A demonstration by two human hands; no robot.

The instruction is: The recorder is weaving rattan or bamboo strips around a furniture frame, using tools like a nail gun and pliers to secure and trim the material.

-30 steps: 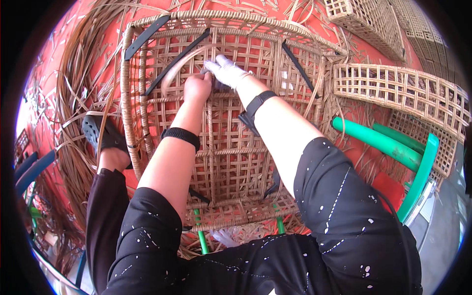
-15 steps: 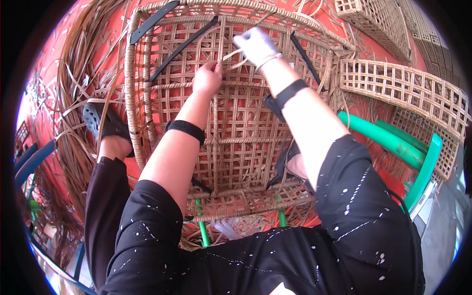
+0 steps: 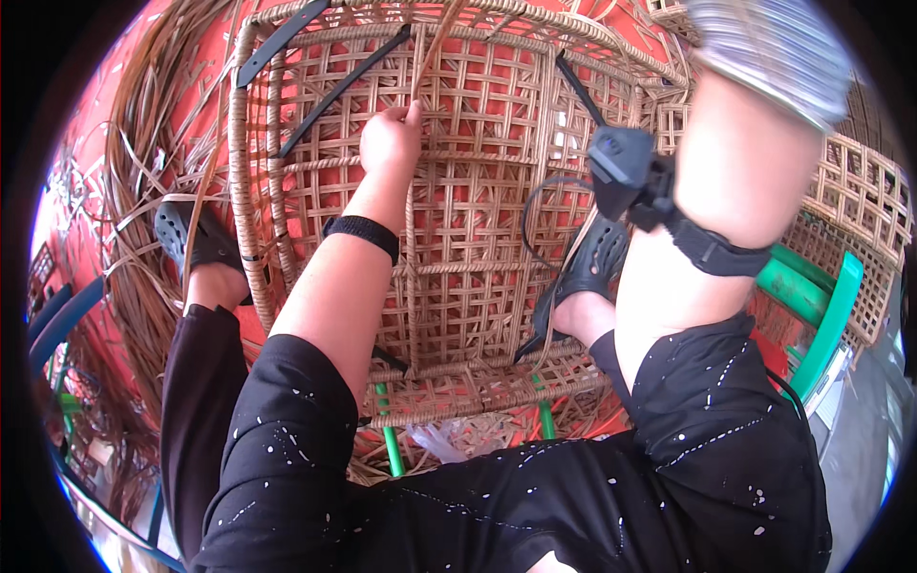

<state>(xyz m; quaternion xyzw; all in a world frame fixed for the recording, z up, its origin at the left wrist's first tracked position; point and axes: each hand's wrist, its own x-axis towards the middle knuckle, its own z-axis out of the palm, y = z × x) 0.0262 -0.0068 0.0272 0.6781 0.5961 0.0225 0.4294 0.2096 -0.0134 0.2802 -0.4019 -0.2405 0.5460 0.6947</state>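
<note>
Head view, left hand pinching cane strip over woven frame, right hand blurred, grip unclear

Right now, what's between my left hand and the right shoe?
In the head view, the basket's lattice lies between your left hand and the right shoe, with a thin black cable looping across in front of it.

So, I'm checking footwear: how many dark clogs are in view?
2: the left clog, beside the left edge of the woven frame, and the right clog, at the frame's lower right. Both are worn.
</note>
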